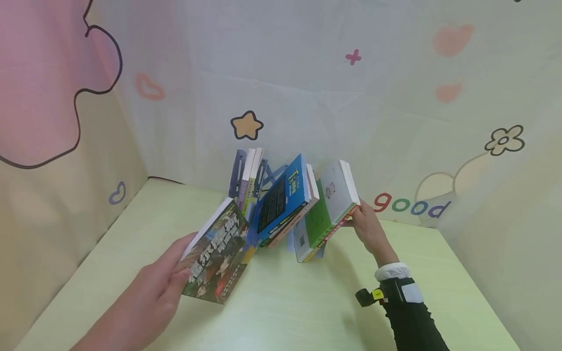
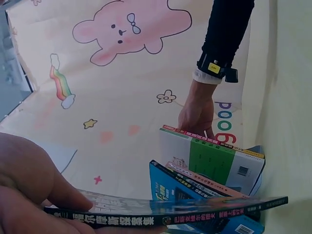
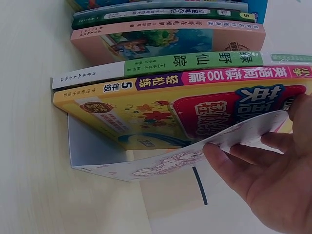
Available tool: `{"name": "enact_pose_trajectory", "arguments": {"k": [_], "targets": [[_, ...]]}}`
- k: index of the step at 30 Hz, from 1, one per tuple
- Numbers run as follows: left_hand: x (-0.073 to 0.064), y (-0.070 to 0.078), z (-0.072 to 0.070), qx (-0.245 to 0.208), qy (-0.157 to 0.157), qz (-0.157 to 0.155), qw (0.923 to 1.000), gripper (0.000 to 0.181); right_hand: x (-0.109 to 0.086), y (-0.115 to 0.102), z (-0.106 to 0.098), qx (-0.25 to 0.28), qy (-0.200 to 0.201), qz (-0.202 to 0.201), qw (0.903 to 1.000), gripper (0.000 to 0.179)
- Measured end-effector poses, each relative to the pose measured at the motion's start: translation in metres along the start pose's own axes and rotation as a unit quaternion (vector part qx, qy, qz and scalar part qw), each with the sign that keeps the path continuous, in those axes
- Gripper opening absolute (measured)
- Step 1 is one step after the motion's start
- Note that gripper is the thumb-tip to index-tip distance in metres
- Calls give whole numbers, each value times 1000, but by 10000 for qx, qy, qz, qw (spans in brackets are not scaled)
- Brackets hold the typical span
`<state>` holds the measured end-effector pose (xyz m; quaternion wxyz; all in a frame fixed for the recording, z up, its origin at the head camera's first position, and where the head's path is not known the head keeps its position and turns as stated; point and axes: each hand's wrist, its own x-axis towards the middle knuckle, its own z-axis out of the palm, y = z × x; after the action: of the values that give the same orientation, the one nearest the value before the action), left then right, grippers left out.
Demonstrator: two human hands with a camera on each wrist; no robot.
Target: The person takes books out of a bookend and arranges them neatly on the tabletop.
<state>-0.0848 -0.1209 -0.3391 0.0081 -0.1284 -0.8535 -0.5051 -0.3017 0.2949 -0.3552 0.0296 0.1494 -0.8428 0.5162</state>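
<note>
In my left hand [image 1: 160,280] is a thin book [image 1: 217,256] with a dark illustrated cover, pinched between thumb and fingers, tilted over the table. My right hand [image 1: 371,229] is at the right end of a row of books, its fingers curled at the edge of a white bookend panel [image 3: 165,168] with a line drawing. Against that panel lean a yellow book [image 3: 156,109] and a green-spined book [image 3: 195,63], both slanted. Left of them, a blue book [image 1: 283,197] leans with a pink book [image 3: 165,39] and others behind it.
Two pale upright books [image 1: 250,178] stand at the left of the row, between blue-grey bookend plates [image 1: 237,173]. The row rests on a light table [image 1: 285,307]. Printed cloth walls [image 1: 298,107] enclose the back and sides.
</note>
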Motion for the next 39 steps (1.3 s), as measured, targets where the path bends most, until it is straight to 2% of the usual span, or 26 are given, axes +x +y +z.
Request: {"name": "enact_pose_trajectory", "arguments": {"k": [4,8,12,20,26,32,35,38,39], "targets": [[5,-2,0,-366,-443,188,9982,59,0,1,1,79,69,-26,9999,51],[11,-3,5,-779,-938,387,9918,57,0,1,2,101,78,-35,9999,52],[17,0,10,-984,-1228,517,9862,55,-1,1,1,23,72,24,10000,55],[28,8,13,-1218,-1500,182,9810,54,-7,5,5,336,-16,14,9994,58],[34,6,18,-1455,-1599,141,9763,56,-20,7,7,268,24,75,9996,65],[38,4,21,-1692,-1537,-300,9731,61,-36,9,10,157,-135,204,9996,61],[41,2,23,-1894,-1589,-410,9681,63,-46,9,11,169,-280,280,9991,59],[45,0,25,-2187,-1713,-483,9594,63,-56,10,13,196,-466,396,9979,57],[47,-1,26,-2195,-1718,-509,9590,62,-59,11,14,201,-534,435,9974,56]]}}
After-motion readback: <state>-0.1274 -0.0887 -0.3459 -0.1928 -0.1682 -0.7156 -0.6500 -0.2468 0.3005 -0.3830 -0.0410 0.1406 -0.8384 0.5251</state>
